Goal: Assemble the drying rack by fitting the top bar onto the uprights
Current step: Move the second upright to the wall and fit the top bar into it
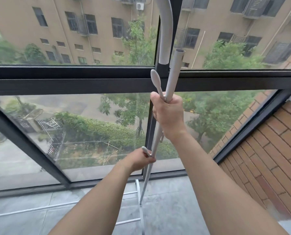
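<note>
A white upright tube (pixel 175 72) of the drying rack rises from the floor, tilted slightly right, its open top end near the window's middle rail. My right hand (pixel 169 112) is shut around it just below a white peg hook (pixel 155 80). Lower down, my left hand (pixel 142 159) grips the same upright at a second peg hook (pixel 144 149). The curved end of the top bar (pixel 165 31) hangs down from above, its open mouth just left of and slightly below the upright's top, the two apart.
The rack's white base frame (pixel 138 185) and rods (pixel 39 207) lie on the grey tiled floor. A large black-framed window (pixel 73 83) stands directly behind. A brick wall (pixel 268 150) closes the right side.
</note>
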The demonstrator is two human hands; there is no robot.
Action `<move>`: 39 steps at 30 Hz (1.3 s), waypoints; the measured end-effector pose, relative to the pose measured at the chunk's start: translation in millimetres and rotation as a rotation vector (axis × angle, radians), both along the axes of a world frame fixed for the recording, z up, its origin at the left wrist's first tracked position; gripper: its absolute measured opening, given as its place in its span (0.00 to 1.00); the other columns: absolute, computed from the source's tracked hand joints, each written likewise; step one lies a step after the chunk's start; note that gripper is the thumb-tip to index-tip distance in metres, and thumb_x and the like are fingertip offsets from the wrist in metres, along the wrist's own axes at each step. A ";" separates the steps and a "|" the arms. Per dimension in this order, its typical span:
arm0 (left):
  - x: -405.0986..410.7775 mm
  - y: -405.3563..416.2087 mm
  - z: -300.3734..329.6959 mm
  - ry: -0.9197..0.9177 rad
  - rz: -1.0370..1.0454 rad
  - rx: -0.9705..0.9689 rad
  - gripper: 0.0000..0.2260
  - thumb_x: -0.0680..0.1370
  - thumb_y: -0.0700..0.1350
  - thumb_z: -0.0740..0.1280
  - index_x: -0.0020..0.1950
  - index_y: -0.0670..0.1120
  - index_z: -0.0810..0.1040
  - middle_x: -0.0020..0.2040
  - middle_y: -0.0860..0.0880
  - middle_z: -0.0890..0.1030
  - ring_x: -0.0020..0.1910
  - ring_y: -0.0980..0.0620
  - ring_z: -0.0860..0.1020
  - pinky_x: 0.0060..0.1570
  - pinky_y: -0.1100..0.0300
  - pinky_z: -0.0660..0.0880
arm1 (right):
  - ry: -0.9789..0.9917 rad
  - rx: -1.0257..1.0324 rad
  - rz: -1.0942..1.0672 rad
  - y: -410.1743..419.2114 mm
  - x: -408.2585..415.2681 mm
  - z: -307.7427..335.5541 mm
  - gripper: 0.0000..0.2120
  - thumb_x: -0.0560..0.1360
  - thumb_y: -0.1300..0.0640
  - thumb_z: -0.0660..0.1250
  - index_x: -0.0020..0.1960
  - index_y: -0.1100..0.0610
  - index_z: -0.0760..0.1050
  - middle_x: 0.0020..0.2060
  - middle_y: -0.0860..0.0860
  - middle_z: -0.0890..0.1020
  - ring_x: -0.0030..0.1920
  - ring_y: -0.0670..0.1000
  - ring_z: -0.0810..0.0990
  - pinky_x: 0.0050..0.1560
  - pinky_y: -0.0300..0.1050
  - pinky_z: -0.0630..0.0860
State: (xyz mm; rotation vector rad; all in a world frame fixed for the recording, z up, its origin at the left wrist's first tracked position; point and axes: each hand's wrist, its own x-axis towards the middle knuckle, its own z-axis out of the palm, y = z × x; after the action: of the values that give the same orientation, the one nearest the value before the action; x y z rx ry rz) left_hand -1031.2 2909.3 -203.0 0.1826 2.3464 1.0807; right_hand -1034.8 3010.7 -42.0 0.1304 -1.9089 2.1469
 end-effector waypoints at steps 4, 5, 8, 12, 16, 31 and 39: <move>2.9 -4.6 4.9 0.043 -0.082 -0.008 0.14 0.77 0.50 0.70 0.31 0.53 0.74 0.31 0.53 0.76 0.33 0.55 0.73 0.36 0.60 0.69 | 0.022 0.008 -0.053 -3.8 5.6 5.4 0.23 0.71 0.59 0.66 0.21 0.49 0.63 0.19 0.44 0.63 0.20 0.46 0.60 0.21 0.37 0.60; 4.9 -4.5 5.6 0.053 -0.093 -0.008 0.14 0.77 0.50 0.70 0.31 0.53 0.74 0.32 0.53 0.77 0.34 0.54 0.73 0.37 0.60 0.70 | 0.021 0.002 -0.066 -3.8 7.8 6.3 0.23 0.71 0.59 0.67 0.21 0.49 0.63 0.18 0.43 0.63 0.19 0.46 0.60 0.21 0.37 0.60; 10.2 -1.9 4.7 0.068 -0.091 0.004 0.14 0.76 0.49 0.70 0.32 0.52 0.74 0.32 0.52 0.77 0.33 0.54 0.73 0.37 0.59 0.70 | 0.024 0.004 -0.095 -1.3 12.9 6.1 0.22 0.71 0.57 0.67 0.20 0.49 0.64 0.18 0.43 0.63 0.19 0.46 0.60 0.21 0.37 0.59; 19.0 8.0 5.1 0.069 -0.078 0.018 0.12 0.77 0.49 0.70 0.34 0.52 0.76 0.32 0.52 0.76 0.33 0.53 0.72 0.36 0.59 0.69 | 0.041 0.008 -0.097 8.6 22.7 6.8 0.21 0.70 0.56 0.66 0.20 0.49 0.66 0.18 0.42 0.63 0.20 0.46 0.60 0.22 0.38 0.60; 22.5 21.3 10.0 0.063 -0.061 0.032 0.09 0.77 0.49 0.70 0.38 0.49 0.79 0.33 0.51 0.76 0.35 0.51 0.73 0.39 0.58 0.70 | 0.043 0.000 -0.101 23.4 30.1 11.9 0.21 0.69 0.56 0.66 0.20 0.48 0.66 0.18 0.42 0.63 0.21 0.47 0.60 0.22 0.39 0.59; 25.4 94.1 11.0 0.080 -0.039 0.073 0.09 0.77 0.47 0.71 0.37 0.50 0.79 0.38 0.48 0.80 0.39 0.50 0.76 0.44 0.55 0.73 | 0.049 0.030 -0.152 93.8 37.4 13.5 0.19 0.69 0.58 0.66 0.25 0.51 0.60 0.19 0.47 0.63 0.21 0.49 0.60 0.23 0.40 0.59; 23.1 127.6 9.0 0.082 -0.071 0.056 0.08 0.77 0.48 0.70 0.37 0.50 0.80 0.32 0.51 0.78 0.35 0.50 0.74 0.40 0.57 0.71 | 0.027 0.021 -0.190 128.2 35.1 8.9 0.15 0.67 0.56 0.66 0.27 0.53 0.62 0.20 0.48 0.63 0.22 0.50 0.61 0.23 0.42 0.60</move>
State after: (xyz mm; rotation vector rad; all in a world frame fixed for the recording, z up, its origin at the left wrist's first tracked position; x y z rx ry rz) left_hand -1008.1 3037.0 -194.0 0.3344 2.3646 1.1251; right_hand -999.7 3138.9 -33.0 -0.0179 -1.8484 1.9919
